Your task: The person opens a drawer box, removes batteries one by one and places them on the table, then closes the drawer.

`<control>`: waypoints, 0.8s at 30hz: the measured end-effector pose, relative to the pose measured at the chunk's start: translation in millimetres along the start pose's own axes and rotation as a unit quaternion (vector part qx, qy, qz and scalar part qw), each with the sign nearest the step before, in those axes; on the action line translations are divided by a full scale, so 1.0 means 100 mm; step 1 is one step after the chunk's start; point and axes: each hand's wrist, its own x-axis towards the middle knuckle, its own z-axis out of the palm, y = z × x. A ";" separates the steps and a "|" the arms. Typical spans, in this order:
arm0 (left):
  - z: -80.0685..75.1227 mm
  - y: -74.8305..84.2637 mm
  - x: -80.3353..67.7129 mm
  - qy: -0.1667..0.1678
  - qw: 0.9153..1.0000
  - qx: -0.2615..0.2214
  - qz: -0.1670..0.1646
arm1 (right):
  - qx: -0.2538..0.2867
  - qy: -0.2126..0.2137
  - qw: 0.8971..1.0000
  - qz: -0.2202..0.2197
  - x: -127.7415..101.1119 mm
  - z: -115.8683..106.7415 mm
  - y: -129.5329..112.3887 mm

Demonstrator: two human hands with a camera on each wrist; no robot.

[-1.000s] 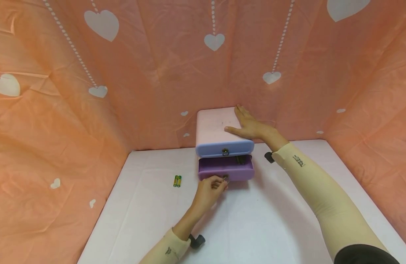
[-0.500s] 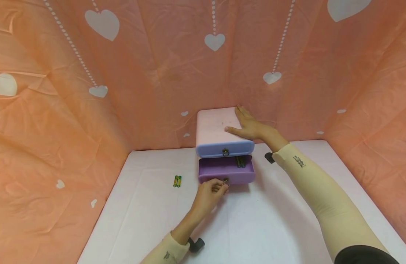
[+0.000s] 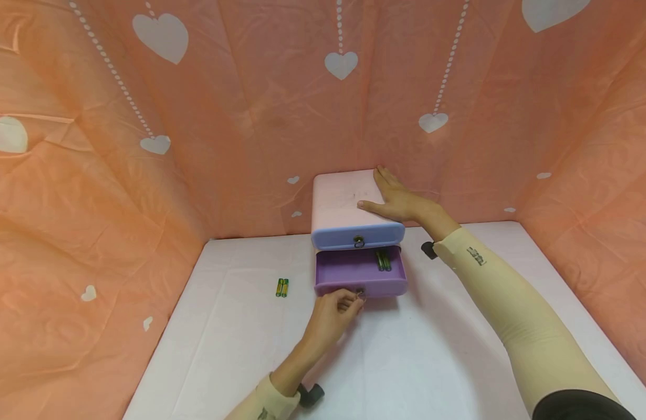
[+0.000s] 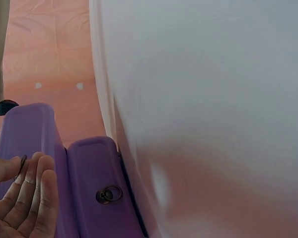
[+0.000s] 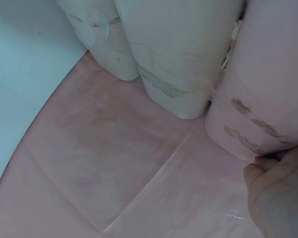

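My left hand [image 3: 325,321] pinches the ring pull [image 4: 22,164] of a purple drawer [image 3: 383,288], which stands pulled out from a stacked drawer unit. Two green batteries [image 3: 383,261] lie inside it at the right. Above is a blue-fronted drawer [image 3: 330,238], pushed in, with its own ring pull. My right hand [image 3: 399,201] rests with spread fingers on the unit's pink top [image 3: 341,195], toward its right side. In the right wrist view, part of that hand touches the unit's pink casing [image 5: 273,74].
A pair of green and yellow batteries [image 3: 282,287] lies on the white tabletop [image 3: 223,350], left of the unit. In the left wrist view, another purple drawer [image 4: 92,163] with a ring pull sits below the pulled one. An orange heart-printed cloth [image 3: 260,128] hangs behind.
The purple drawer has slid further out toward me, along with my left hand. More of the batteries inside now shows. My right hand has stayed in place.
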 end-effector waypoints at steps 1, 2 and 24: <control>0.00 0.00 -0.01 -0.001 1.000 0.001 -0.001 | 0.000 0.000 1.000 -0.001 0.00 0.00 0.00; 0.00 0.00 -0.01 -0.002 1.000 0.002 -0.002 | 0.001 -0.001 1.000 -0.001 0.00 0.00 0.00; 0.03 0.04 -0.17 -0.007 1.000 0.013 -0.005 | 0.001 0.002 1.000 -0.007 0.01 0.00 0.02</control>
